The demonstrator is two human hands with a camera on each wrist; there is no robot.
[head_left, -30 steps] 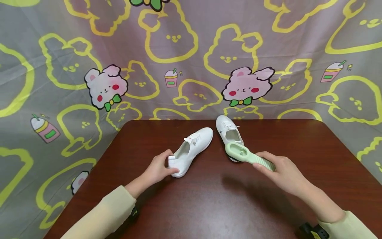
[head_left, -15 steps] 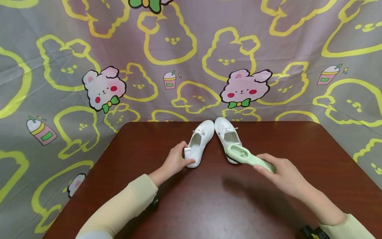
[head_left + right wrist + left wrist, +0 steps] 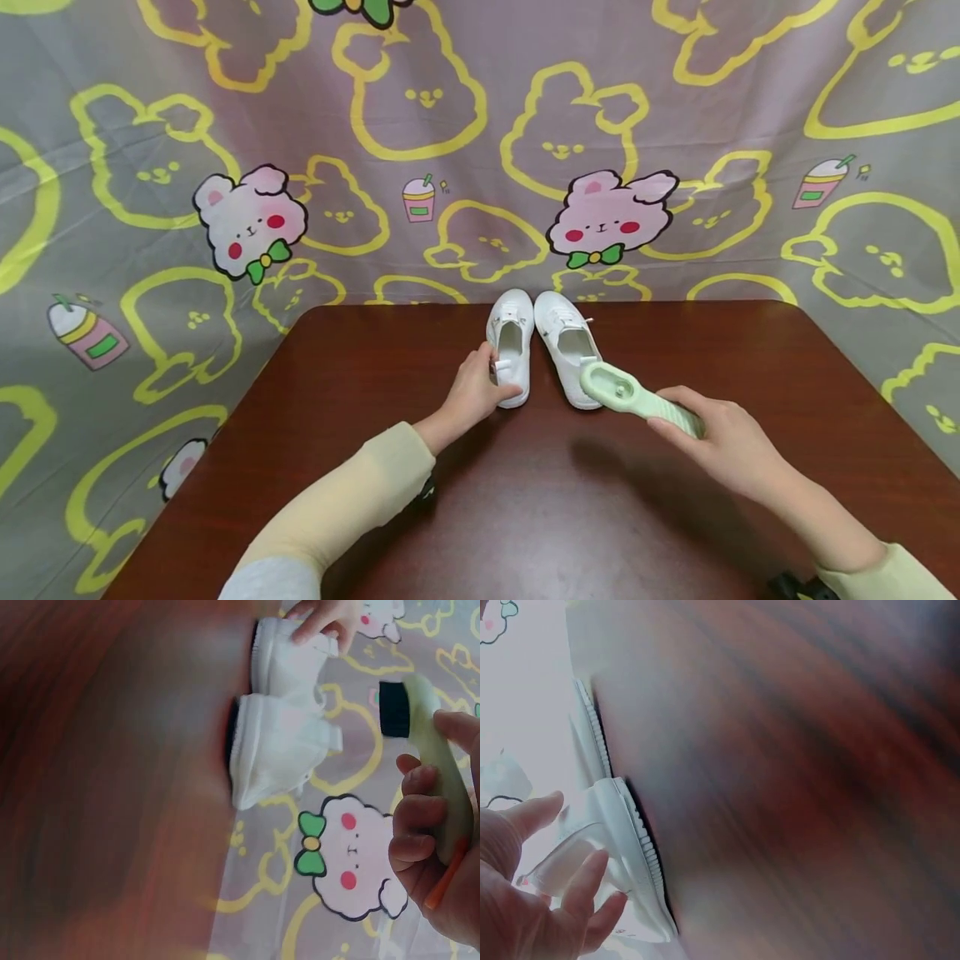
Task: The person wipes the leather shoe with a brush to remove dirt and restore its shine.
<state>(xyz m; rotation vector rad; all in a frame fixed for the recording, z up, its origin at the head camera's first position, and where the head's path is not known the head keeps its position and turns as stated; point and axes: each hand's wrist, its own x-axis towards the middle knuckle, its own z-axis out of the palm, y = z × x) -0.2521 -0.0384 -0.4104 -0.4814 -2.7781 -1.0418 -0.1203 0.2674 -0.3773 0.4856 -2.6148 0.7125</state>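
Note:
Two white lace-up shoes stand upright side by side at the back of the table, toes nearly together and heels apart. My left hand (image 3: 472,387) is at the heel of the left shoe (image 3: 512,310), thumb behind it and fingers along its left side. In the left wrist view, its fingers (image 3: 587,885) look spread and loose beside the heel. My right hand (image 3: 731,437) grips the handle of a light green brush (image 3: 622,390). Its black bristles (image 3: 394,710) show in the right wrist view. The brush is held above the table near the right shoe (image 3: 558,321), overlapping its heel in the head view.
The dark reddish-brown wooden table (image 3: 480,508) carries the shoes near its far edge. Behind it and along both sides hangs a grey-pink curtain (image 3: 465,75) with yellow bear outlines and rabbits. An orange strip (image 3: 447,874) shows by the brush's handle.
My left hand has moved the left shoe right and back, turning it straighter beside the right shoe. The left fingers now look loosened. The right hand with the brush has shifted slightly right.

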